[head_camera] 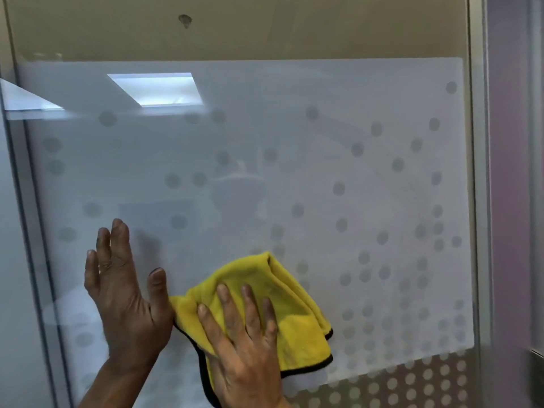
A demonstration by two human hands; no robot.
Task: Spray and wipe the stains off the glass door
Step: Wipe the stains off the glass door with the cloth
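Glass door [323, 172]: it is filling almost the whole view, a tall pane with a wide frosted band across it, scattered with round dots that are crowding closer together toward the lower right corner.

Frame [478, 201]: a pale metal upright is running down the right edge of the pane, and a second grey strip is slanting down the left edge.

Cloth [294, 313]: a yellow microfibre cloth with a dark trim is lying bunched and folded flat against the frosted glass, low and a little right of centre.

Right hand [247, 343]: it is pressing flat on the lower left part of the cloth, fingers spread wide and pointing upward, pinning the cloth to the pane rather than gripping it.

Left hand [123, 295]: it is sitting just left of the cloth, open, fingers stretched upward and close together, thumb standing out toward the cloth. The base of the thumb is touching the cloth's left corner; I cannot tell whether the palm is resting on the glass or hovering just off it.

Hands together: they are side by side, nearly touching, neither one closed around anything.

Reflections: a bright rectangular ceiling light [156, 88] is showing in the upper left of the glass.

Stains: I cannot make any out on the frosted surface.
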